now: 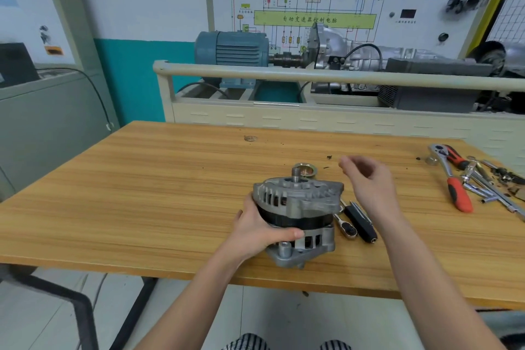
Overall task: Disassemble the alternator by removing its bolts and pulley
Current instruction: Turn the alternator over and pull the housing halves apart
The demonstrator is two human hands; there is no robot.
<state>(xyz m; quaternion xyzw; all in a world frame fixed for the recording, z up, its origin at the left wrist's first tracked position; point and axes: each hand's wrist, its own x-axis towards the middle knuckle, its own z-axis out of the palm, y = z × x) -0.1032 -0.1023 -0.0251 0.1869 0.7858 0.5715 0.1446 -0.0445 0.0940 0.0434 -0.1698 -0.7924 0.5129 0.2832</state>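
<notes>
Two ratchets with orange-and-black handles (454, 179) lie well to the right of the alternator (298, 213), mixed with a scatter of chrome extension bars and sockets (483, 182) whose count you cannot make out. Just beside the alternator's right flank sit a small chrome ratchet (347, 226) and a black-handled tool (363, 223), both close under your right forearm. One brass-coloured pulley (305, 170) lies directly behind the alternator, off its shaft, partly hidden by the threaded shaft end (296, 174). Beyond the alternator, past the far edge of the wooden table (142, 179), stands a training rig with a blue electric motor (233, 48) and a wiring board. The one alternator rests near the table's front edge, tilted so its shaft points up and away from you; it has a grey cast housing with slotted vents, a black band round the middle, and a mounting lug at the near bottom. Your left hand (261, 229) holds the alternator's left side, thumb laid across the black band and fingers wrapped behind. Your right hand (366, 179) hovers above and to the right of the alternator, fingers loosely curled, holding nothing you can see.
</notes>
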